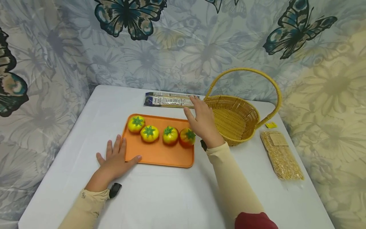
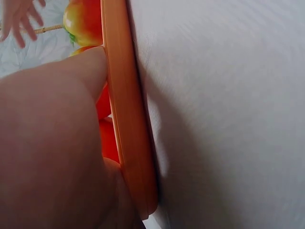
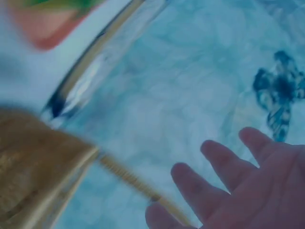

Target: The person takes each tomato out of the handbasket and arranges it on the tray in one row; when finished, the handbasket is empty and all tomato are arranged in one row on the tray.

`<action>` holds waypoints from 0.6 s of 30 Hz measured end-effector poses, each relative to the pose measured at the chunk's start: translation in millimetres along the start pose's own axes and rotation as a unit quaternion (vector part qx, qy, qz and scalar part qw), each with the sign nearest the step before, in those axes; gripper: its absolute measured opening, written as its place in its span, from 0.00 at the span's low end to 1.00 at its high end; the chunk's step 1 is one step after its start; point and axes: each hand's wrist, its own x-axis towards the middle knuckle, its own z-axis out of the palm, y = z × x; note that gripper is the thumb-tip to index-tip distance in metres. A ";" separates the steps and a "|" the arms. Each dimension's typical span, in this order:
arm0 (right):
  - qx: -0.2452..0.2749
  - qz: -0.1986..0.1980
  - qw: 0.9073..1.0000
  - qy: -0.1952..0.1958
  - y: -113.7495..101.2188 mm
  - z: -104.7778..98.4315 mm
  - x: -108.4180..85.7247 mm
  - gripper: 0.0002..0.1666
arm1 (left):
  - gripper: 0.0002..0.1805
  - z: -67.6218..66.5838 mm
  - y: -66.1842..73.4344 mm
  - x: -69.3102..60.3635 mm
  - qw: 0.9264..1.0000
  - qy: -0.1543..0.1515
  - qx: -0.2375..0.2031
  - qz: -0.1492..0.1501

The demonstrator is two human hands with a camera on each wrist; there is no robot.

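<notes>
Several yellow-and-red tomatoes (image 1: 149, 134) with green star-shaped tops sit in the orange tray (image 1: 163, 159). My left hand (image 1: 114, 162) lies with fingers spread at the tray's near left corner. The left wrist view shows its thumb touching the tray's rim (image 2: 126, 119). My right hand (image 1: 203, 122) is raised between the tray's right end and the yellow wicker basket (image 1: 235, 119), fingers extended, holding nothing. In the right wrist view those fingers (image 3: 195, 186) are apart, with part of the basket (image 3: 38, 162) at the left, blurred.
A long, flat clear packet (image 1: 171, 100) lies behind the tray. Right of the basket are a small yellow piece (image 1: 271, 125) and a bag of yellow grains (image 1: 281, 159). The basket's tall handle (image 1: 246, 69) arches upward. Butterfly-patterned cloth (image 1: 183, 60) hangs behind the white table (image 1: 160, 197).
</notes>
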 end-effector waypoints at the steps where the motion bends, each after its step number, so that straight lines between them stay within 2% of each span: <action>1: -0.005 0.010 1.000 0.006 6.5 0.2 -4.2 0.41 | 0.67 -0.3 -0.6 -0.5 1.000 -0.001 -0.001 0.000; 10: -0.056 0.081 0.994 0.047 49.1 0.6 -42.7 0.46 | 0.66 -2.6 -4.6 -4.7 1.000 0.005 -0.009 0.000; 18: -0.073 0.106 0.991 0.029 65.5 8.5 -76.1 0.45 | 0.63 -2.8 -10.4 -5.2 1.000 -0.002 -0.022 0.016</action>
